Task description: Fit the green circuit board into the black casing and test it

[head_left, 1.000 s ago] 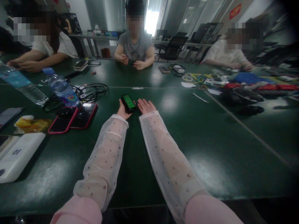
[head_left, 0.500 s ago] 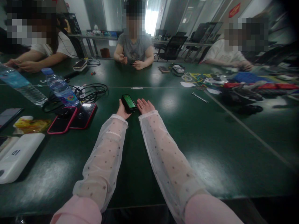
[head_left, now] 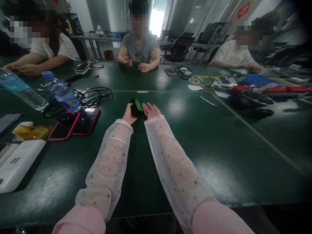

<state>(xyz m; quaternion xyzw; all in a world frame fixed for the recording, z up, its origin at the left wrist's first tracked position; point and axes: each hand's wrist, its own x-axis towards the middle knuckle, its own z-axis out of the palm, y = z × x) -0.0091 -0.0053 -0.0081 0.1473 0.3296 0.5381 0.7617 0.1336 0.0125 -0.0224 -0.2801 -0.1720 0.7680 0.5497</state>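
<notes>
My left hand [head_left: 129, 114] is wrapped round a small, thick black device with a lit green screen [head_left: 137, 107]. The device is tilted, its black side towards me and its screen turned to the right. Beside that screen lies my right hand [head_left: 151, 111], palm up and fingers spread, holding nothing. Its fingertips are very close to the device's right edge; whether they touch it I cannot tell. Sheer dotted sleeves cover both forearms.
Left of my arms are two red-edged phones [head_left: 85, 122], a water bottle [head_left: 62, 92], black cables [head_left: 97, 97] and a white power bank [head_left: 21, 165]. A wrench [head_left: 207, 101] and heaped cables and tools [head_left: 258, 89] lie right. Three people sit around the green table [head_left: 234, 152].
The device in my left hand has tipped to the right, so its screen shows narrower and its black side shows more. My right hand has hardly moved.
</notes>
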